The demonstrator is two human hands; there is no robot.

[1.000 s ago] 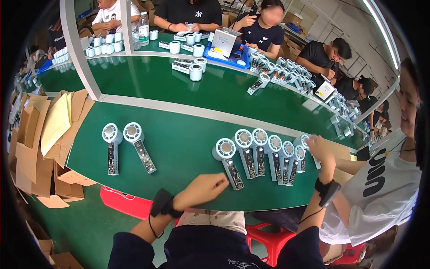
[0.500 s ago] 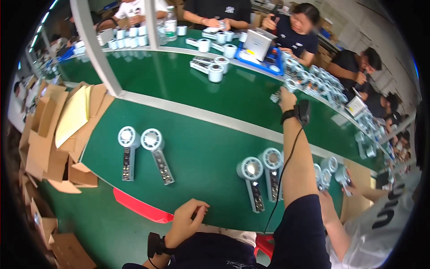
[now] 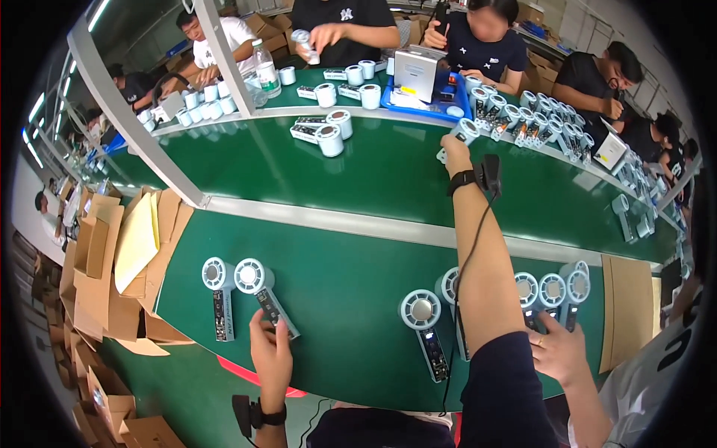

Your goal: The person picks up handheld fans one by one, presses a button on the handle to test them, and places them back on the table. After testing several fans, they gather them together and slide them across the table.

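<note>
On the green table at left lie two pale blue handheld fans with round heads and bare circuit boards along their handles. My left hand (image 3: 271,357) has thumb and fingers around the lower handle of the nearer-to-middle fan (image 3: 249,276); the other fan (image 3: 213,274) lies beside it. Stretched far across the divider, my right hand (image 3: 455,153) grips a third handheld fan (image 3: 467,131) over the far green surface. Its handle is mostly covered by my fingers. Below my right arm lies another fan (image 3: 420,310), with one more (image 3: 449,285) partly hidden behind the forearm.
A co-worker's hand (image 3: 559,347) at right touches several fans (image 3: 551,290). A metal divider (image 3: 328,218) crosses between the table and the far surface. Rows of fans, a blue tray (image 3: 426,110) and a bottle (image 3: 266,71) stand beyond. Cardboard boxes (image 3: 93,246) are at left.
My left hand has moved from the table's front edge up to the fan's handle. My right hand still holds its fan, and the view has shifted. The co-worker's hand has moved among the right-hand fans.
</note>
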